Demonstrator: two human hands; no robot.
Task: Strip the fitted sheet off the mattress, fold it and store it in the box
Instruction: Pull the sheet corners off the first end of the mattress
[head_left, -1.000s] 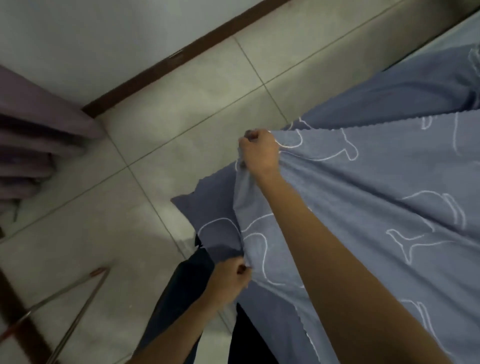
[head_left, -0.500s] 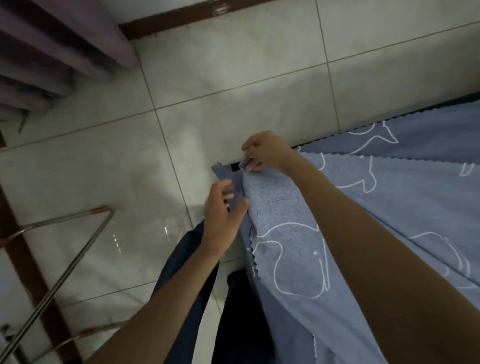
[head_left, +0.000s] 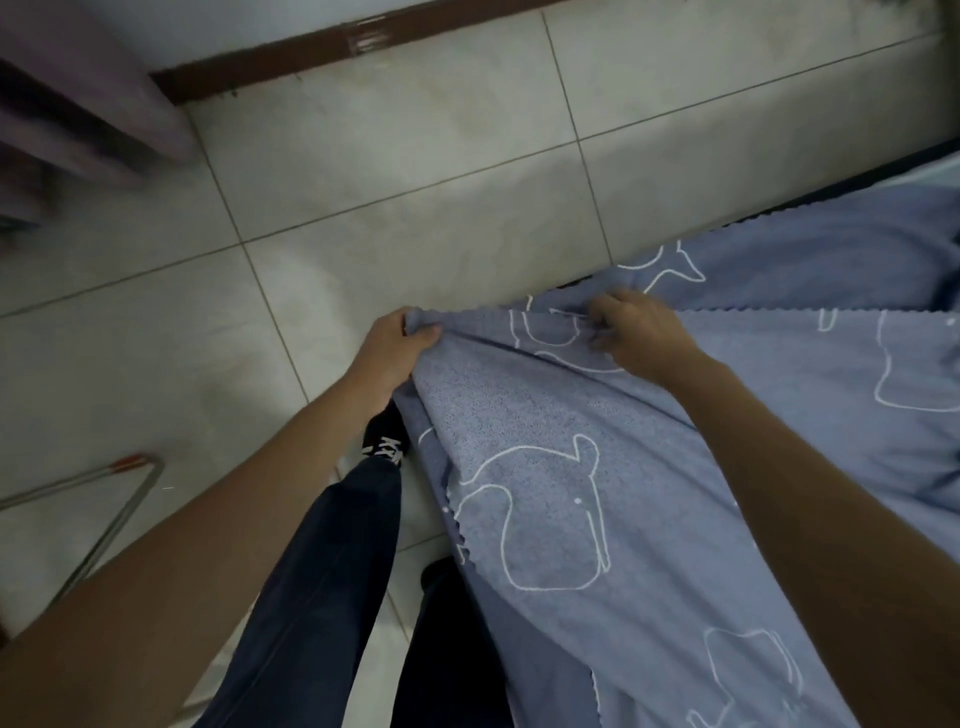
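Observation:
The blue sheet (head_left: 587, 467) with white animal outlines drapes from the mattress edge at right down in front of my legs. My left hand (head_left: 392, 348) grips a bunched corner of it at its leftmost point, fingers curled round the fabric. A short way to the right, my right hand (head_left: 636, 332) rests on the sheet with its fingertips pressing into the cloth along the same edge. A second layer of the sheet (head_left: 810, 265) lies folded behind that edge. No box is in view.
Pale tiled floor (head_left: 415, 156) spreads ahead, ending at a dark skirting board (head_left: 322, 47). Purple curtain folds (head_left: 78, 109) hang at upper left. A metal frame with a red tip (head_left: 124, 499) lies at lower left. My dark trousers and a shoe (head_left: 384, 441) are below.
My left hand has taken hold of the sheet's corner and pulled it leftward. My right hand has let go of that corner and slid right along the edge.

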